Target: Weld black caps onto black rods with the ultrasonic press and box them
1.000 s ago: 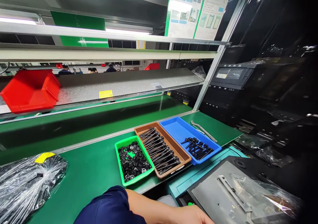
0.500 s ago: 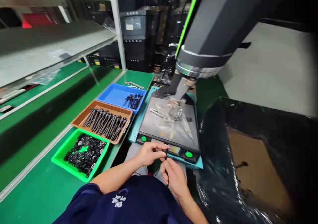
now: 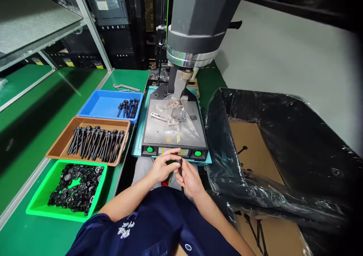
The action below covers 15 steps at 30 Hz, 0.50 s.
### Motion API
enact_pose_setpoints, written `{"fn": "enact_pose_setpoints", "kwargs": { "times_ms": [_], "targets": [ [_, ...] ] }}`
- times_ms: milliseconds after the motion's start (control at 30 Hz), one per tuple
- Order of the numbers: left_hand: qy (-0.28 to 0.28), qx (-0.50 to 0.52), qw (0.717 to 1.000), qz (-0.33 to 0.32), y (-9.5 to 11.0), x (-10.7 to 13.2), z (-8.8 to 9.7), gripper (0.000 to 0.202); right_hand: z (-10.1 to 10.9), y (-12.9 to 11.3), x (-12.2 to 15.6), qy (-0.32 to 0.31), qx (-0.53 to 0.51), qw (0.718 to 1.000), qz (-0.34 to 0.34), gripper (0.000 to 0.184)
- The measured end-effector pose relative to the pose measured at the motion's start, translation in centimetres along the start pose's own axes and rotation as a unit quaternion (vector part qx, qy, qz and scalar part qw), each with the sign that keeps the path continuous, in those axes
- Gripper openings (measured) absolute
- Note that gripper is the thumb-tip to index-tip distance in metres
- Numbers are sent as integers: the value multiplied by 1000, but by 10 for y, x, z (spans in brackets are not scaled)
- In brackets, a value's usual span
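Holding, left hand (image 3: 163, 168): fingertips pinching the top end of a black rod (image 3: 180, 169).
Holding, right hand (image 3: 192, 178): fingers closed around the shaft of the same rod.
Rod: in front of the press (image 3: 155, 134), near its front edge, slanting; lower end hard to make out.
Blue tray (image 3: 100, 104): just left of the press, containing bolts (image 3: 129, 108).
Brown tray (image 3: 58, 147): left of the press, level with its front, containing a row of rods (image 3: 96, 143).
Green tray (image 3: 35, 207): left of the press, short of its front, containing small black parts (image 3: 79, 194).
Lined box (image 3: 283, 110): right of the press.
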<state>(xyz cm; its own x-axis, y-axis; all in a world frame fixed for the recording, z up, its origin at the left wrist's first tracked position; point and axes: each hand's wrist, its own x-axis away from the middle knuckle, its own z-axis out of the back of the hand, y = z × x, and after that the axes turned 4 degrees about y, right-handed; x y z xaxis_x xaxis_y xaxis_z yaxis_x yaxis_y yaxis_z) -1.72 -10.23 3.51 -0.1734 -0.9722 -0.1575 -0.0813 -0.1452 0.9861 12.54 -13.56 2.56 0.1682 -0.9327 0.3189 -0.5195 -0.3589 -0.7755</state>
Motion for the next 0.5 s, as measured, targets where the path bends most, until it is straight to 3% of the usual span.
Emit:
{"fn": "enact_pose_setpoints", "kwargs": {
  "times_ms": [133, 233, 300, 433, 500],
  "targets": [
    [-33, -15, 999, 20, -5, -4, 0, 22, 5, -7, -6, -7, 9, 999, -32, 44],
    [-31, -1, 998, 50, -11, -19, 8, 32, 12, -10, -9, 11, 22, 1000, -5, 41],
    [32, 12, 996, 82, -19, -38, 19, 34, 16, -12, -9, 24, 37, 999, 27, 40],
    [227, 28, 967, 111, -36, -89, 49, 32, 26, -14, -9, 26, 60, 995, 72, 38],
    [269, 35, 958, 94, -44, -114, 60, 39, 29, -13, -9, 25, 57, 995, 79, 35]
  ]
}}
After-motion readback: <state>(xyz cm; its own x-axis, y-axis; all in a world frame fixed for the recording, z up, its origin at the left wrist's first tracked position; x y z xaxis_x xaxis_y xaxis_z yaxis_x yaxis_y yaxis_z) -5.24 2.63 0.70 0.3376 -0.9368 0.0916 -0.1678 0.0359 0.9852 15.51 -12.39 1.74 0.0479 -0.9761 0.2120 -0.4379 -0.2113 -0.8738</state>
